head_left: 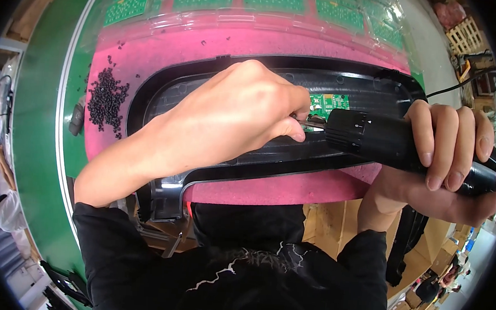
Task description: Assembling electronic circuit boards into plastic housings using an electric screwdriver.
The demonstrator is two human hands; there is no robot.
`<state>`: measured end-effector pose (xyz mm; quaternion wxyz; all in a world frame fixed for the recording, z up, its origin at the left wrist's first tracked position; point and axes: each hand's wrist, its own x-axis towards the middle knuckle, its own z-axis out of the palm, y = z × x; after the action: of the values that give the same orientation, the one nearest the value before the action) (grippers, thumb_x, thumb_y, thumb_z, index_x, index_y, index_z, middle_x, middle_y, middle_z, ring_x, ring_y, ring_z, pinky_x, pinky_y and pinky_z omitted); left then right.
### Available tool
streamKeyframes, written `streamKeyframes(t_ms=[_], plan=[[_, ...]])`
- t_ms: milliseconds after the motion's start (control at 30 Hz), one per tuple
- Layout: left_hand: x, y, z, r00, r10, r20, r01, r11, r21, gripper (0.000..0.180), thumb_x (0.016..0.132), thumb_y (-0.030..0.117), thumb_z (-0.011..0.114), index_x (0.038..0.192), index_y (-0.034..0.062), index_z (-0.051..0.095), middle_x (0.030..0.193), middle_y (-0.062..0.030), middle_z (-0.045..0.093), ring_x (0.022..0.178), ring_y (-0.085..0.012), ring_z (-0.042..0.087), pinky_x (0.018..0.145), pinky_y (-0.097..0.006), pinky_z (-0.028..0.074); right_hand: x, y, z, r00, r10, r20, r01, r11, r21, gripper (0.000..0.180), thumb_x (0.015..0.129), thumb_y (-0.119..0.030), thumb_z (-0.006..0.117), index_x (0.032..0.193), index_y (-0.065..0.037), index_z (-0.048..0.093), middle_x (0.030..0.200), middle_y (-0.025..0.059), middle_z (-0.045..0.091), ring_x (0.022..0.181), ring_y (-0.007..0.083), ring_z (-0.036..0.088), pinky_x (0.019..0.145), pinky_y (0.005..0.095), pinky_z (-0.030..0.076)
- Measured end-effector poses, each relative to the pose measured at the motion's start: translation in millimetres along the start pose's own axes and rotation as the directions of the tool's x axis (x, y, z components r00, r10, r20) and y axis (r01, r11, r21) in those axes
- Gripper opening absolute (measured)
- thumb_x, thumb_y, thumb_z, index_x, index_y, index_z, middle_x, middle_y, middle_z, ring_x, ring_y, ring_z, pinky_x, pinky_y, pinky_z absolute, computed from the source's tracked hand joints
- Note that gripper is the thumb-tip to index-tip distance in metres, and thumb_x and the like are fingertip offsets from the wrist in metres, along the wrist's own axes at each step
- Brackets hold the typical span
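Note:
My right hand is wrapped round a black electric screwdriver, which lies almost level and points left. At its nose a short metal bit reaches to the fingertips of my left hand. Those fingers are pinched together at the bit's tip; whatever they hold is too small and covered to make out. Just behind the bit, a green circuit board sits inside a long black plastic housing. My left hand and forearm cover the housing's middle, and part of the board is hidden by hand and tool.
A heap of small black screws lies left of the housing on the pink mat, with a few strays. Clear trays of green boards stand at the far side. A black cable runs off right. Cardboard boxes stand below the near edge.

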<state>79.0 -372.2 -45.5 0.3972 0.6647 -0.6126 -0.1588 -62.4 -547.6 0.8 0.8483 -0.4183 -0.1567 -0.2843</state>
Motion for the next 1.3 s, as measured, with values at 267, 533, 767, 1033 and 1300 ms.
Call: streamKeyframes(t_ms=[267, 533, 767, 1033, 1300], plan=[[1.7, 2.2, -3.0, 0.998, -0.058, 0.037, 0.061, 0.995, -0.075, 0.019, 0.075, 0.01, 0.075, 0.085, -0.0015, 0.063, 0.072, -0.0135, 0.065, 0.066, -0.0299, 0.064, 0.059, -0.035, 0.05, -4.5, -4.5, -1.0, 0.997, -0.04, 0.067, 0.048, 0.991, -0.125, 0.041, 0.072, -0.04, 0.073, 0.091, -0.011, 0.053, 0.062, -0.0078, 0.054, 0.053, 0.0044, 0.052, 0.061, 0.0209, 0.043], [-1.2, -4.2, -2.4, 0.983, -0.178, 0.038, 0.174, 0.98, 0.092, 0.01, 0.083, 0.004, 0.064, 0.089, -0.0035, 0.063, 0.073, -0.0167, 0.064, 0.068, -0.0331, 0.063, 0.063, -0.037, 0.049, 0.2, 16.7, -4.6, 0.996, -0.073, 0.052, 0.081, 0.982, -0.174, 0.052, 0.074, -0.051, 0.073, 0.099, -0.01, 0.055, 0.068, -0.0065, 0.051, 0.053, 0.0054, 0.046, 0.061, 0.0218, 0.036], [-4.7, -5.2, 0.3, 0.958, -0.285, 0.043, 0.277, 0.952, 0.127, 0.019, 0.091, 0.012, 0.057, 0.082, -0.005, 0.058, 0.067, -0.0189, 0.058, 0.068, -0.0388, 0.059, 0.062, -0.043, 0.047, 5.7, 27.3, -15.9, 0.984, -0.039, 0.176, 0.101, 0.926, -0.363, 0.058, 0.079, -0.062, 0.059, 0.103, -0.009, 0.056, 0.068, -0.0049, 0.048, 0.054, 0.0072, 0.042, 0.06, 0.0258, 0.034], [-9.0, 1.0, -4.5, 0.931, -0.353, 0.09, 0.329, 0.922, 0.206, 0.026, 0.092, 0.017, 0.058, 0.077, -0.0042, 0.054, 0.073, -0.0223, 0.059, 0.076, -0.0438, 0.058, 0.063, -0.048, 0.046, 4.7, 40.0, -15.1, 0.981, -0.022, 0.193, 0.097, 0.917, -0.386, 0.059, 0.079, -0.063, 0.058, 0.103, -0.009, 0.055, 0.068, -0.0036, 0.048, 0.054, 0.008, 0.041, 0.059, 0.0255, 0.033], [-14.6, -18.5, -0.9, 0.984, -0.168, 0.066, 0.151, 0.967, 0.206, 0.018, 0.087, 0.01, 0.062, 0.081, -0.0048, 0.055, 0.077, -0.0215, 0.06, 0.08, -0.0425, 0.059, 0.065, -0.046, 0.048, 4.6, 34.8, -10.8, 0.969, 0.018, 0.248, 0.084, 0.914, -0.396, 0.06, 0.079, -0.063, 0.06, 0.104, -0.009, 0.054, 0.068, -0.0038, 0.049, 0.054, 0.0075, 0.042, 0.059, 0.0253, 0.033]])
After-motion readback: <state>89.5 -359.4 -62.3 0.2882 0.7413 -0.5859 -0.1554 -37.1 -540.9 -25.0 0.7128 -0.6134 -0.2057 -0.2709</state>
